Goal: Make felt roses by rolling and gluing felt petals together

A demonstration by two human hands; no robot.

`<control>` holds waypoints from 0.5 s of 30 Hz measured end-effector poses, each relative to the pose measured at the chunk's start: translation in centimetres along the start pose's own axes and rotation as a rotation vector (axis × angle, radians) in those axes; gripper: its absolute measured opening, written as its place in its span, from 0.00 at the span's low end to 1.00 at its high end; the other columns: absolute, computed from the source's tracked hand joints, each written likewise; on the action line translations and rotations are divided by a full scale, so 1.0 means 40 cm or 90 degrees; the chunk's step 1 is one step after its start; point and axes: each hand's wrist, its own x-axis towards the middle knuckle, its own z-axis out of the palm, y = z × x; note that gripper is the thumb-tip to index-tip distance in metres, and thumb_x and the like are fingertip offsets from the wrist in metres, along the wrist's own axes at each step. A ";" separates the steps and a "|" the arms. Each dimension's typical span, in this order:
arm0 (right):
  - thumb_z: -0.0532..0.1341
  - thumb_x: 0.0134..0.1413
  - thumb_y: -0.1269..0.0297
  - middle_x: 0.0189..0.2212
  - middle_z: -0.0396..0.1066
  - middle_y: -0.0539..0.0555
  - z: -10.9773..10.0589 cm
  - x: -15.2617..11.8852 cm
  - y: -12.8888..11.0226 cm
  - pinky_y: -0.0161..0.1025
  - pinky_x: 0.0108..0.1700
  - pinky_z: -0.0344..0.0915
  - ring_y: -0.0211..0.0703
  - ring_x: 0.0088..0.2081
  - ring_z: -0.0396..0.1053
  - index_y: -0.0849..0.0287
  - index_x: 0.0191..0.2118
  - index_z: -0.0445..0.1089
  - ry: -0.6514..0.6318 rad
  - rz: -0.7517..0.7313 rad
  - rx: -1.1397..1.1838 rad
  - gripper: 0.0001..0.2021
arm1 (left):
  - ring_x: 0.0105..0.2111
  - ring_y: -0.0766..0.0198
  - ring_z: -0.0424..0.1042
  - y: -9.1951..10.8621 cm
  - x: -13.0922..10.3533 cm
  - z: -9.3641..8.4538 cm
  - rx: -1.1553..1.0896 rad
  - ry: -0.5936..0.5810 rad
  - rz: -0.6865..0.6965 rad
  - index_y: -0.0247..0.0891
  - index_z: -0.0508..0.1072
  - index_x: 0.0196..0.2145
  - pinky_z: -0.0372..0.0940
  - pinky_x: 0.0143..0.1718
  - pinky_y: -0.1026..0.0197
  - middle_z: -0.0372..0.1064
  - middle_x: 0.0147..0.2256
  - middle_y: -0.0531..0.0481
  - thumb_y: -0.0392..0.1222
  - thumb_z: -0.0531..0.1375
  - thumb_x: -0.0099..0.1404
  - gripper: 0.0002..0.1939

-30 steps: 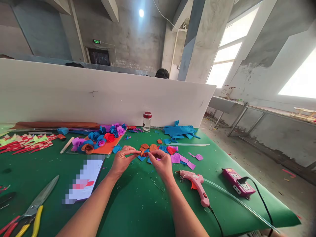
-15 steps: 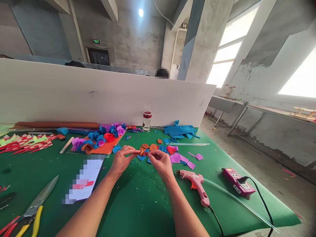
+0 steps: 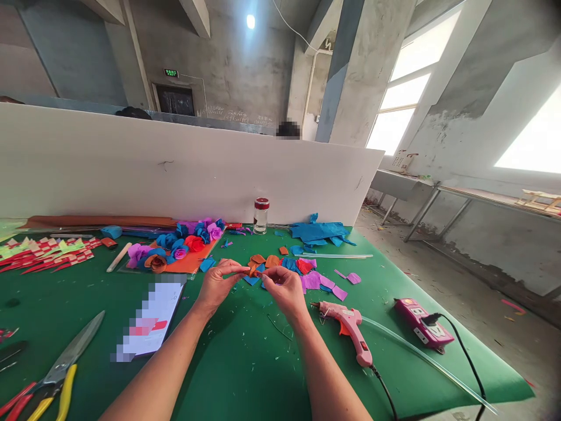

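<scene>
Over the middle of the green table, my left hand is closed, with thumb and forefinger pinched together. Facing it, my right hand pinches too, its fingertips a short way from the left ones. Whatever lies in the fingers is too small to make out. Just behind them are cut paper petals: orange pieces, a red piece and purple pieces, with some blue among them. A pink hot glue gun lies to the right of my right hand.
Finished paper flowers lie at back left, near a phone. Shears rest at front left. A lidded jar and blue crepe paper stand before a white partition. A power strip sits right; its cord crosses the edge.
My right fingertips have shifted very slightly. Both hands otherwise keep their place and pinch, and the things on the table have not moved.
</scene>
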 end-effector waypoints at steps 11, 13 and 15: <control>0.62 0.49 0.63 0.29 0.73 0.52 -0.009 0.004 0.009 0.35 0.32 0.64 0.39 0.27 0.66 0.57 0.40 0.78 0.001 -0.094 -0.027 0.12 | 0.35 0.59 0.71 -0.017 0.000 0.000 -0.019 -0.015 -0.004 0.46 0.83 0.33 0.67 0.40 0.57 0.75 0.31 0.48 0.50 0.66 0.57 0.09; 0.62 0.50 0.64 0.29 0.72 0.52 -0.010 0.002 0.006 0.36 0.33 0.64 0.38 0.27 0.66 0.55 0.40 0.78 0.005 -0.118 -0.039 0.12 | 0.34 0.59 0.71 -0.013 0.001 -0.002 -0.011 -0.017 0.005 0.46 0.83 0.32 0.67 0.39 0.58 0.75 0.31 0.48 0.50 0.66 0.57 0.09; 0.61 0.51 0.65 0.28 0.71 0.51 -0.011 -0.001 0.002 0.36 0.34 0.64 0.38 0.28 0.66 0.54 0.38 0.79 0.012 -0.136 -0.062 0.10 | 0.34 0.60 0.71 -0.010 0.002 -0.003 -0.005 -0.023 0.010 0.47 0.83 0.32 0.67 0.39 0.58 0.75 0.30 0.48 0.50 0.66 0.57 0.08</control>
